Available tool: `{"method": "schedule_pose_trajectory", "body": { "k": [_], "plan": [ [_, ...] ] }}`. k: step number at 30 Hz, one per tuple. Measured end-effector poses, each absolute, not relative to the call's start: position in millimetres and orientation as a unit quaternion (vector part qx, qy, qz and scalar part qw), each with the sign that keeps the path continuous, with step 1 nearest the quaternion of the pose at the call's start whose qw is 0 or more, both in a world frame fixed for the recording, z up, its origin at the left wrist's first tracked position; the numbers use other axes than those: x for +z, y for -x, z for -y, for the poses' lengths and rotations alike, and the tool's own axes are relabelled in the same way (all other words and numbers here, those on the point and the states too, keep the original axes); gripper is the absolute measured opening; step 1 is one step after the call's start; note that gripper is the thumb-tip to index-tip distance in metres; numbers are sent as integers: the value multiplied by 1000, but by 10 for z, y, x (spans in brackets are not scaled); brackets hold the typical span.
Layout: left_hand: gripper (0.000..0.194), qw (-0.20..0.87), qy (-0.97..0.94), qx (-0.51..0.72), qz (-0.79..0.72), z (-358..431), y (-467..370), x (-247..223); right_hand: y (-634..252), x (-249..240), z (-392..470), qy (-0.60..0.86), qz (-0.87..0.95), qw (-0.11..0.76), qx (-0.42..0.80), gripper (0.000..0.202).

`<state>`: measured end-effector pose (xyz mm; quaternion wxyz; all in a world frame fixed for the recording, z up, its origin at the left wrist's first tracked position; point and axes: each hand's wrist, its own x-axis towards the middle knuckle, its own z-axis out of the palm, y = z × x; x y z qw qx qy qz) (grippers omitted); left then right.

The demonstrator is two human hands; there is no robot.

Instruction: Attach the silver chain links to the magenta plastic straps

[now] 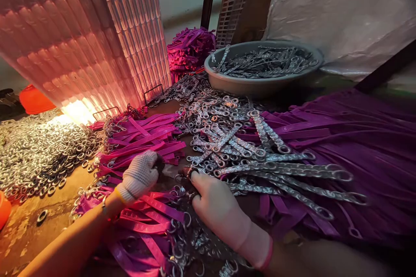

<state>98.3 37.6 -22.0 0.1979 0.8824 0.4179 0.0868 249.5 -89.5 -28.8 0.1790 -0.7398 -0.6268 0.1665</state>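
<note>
My left hand [139,176], in a white knitted glove, is closed, with dark tips at its pinched fingers. My right hand [217,207], in a pale smooth glove with a pink cuff, is curled closed just right of it, also dark at the fingertips. Whatever either hand holds is too small or hidden to make out. Below the hands lies a heap of bright pink straps [152,212] with metal rings at their ends. Another layer of pink straps [143,134] lies beyond my left hand. Right of my right hand, metal chain lengths [276,169] with end rings are piled.
Loose metal rings [39,156] cover the left of the table, near an orange container [27,99]. A grey basin [260,82] of chains stands at the back, beside bundled purple straps [191,47]. Long purple straps [364,138] spread right. A ribbed translucent panel [133,21] rises behind.
</note>
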Motion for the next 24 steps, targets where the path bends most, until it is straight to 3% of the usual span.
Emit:
{"method": "schedule_pose_trajectory", "body": {
  "k": [4, 7, 13, 19, 24],
  "plan": [
    [20, 511, -726, 115, -445, -99, -656, -81, -2352, -267, 893, 688, 687, 174, 154, 42],
    [28, 608, -637, 105, -462, 94, -511, -36, -2213, -247, 905, 667, 719, 140, 134, 36],
    [37, 608, -639, 126, -454, 246, -396, -45, -1995, -284, 979, 652, 748, 107, 63, 22],
    [30, 467, -788, 107, -388, 205, -221, -227, -1758, -378, 1046, 635, 769, 70, -16, 23],
    [31, 507, -780, 109, -351, 157, -173, -278, -1714, -292, 1033, 670, 739, 69, 26, 21]
  ]
}}
